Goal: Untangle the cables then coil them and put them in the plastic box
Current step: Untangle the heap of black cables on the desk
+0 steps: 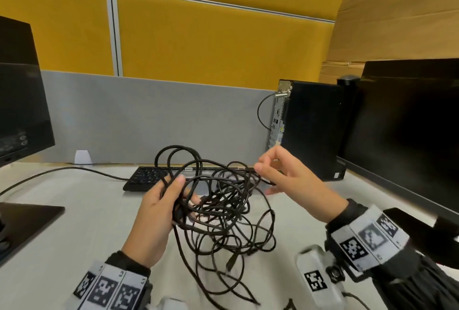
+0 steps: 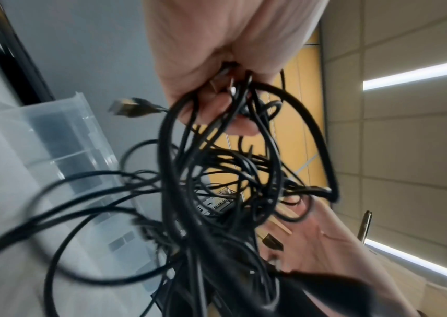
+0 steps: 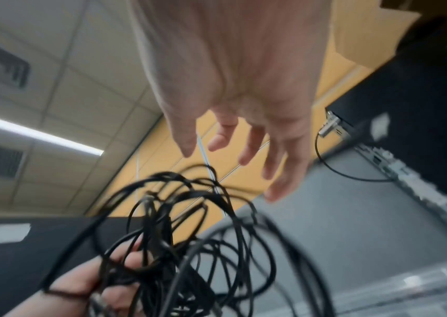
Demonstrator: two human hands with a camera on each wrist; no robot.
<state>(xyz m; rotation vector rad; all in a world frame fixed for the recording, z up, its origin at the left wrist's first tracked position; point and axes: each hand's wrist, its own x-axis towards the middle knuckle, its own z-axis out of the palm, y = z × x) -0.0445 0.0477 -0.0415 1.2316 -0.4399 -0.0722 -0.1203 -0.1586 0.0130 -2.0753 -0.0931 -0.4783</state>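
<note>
A tangle of thin black cables [image 1: 223, 213] hangs above the white desk, its lower loops trailing on the desk [image 1: 74, 235]. My left hand [image 1: 185, 191] grips one side of the bundle, thumb over the strands; the left wrist view shows the cables [image 2: 217, 193] bunched in its curled fingers [image 2: 241, 126], a USB plug [image 2: 127, 107] sticking out. My right hand [image 1: 263, 165] hovers at the tangle's upper right. In the right wrist view its fingers [image 3: 279, 163] are spread and hold nothing above the cables [image 3: 176, 246]. The translucent plastic box [image 2: 54, 139] appears in the left wrist view, beyond the tangle.
A black keyboard [image 1: 146, 178] lies behind the tangle. Dark monitors stand at left [image 1: 19, 111] and right [image 1: 409, 136], with a black desktop PC [image 1: 310, 128] between hand and right monitor. A grey partition [image 1: 149, 116] closes the back. Another black cable [image 1: 62, 173] crosses the desk at left.
</note>
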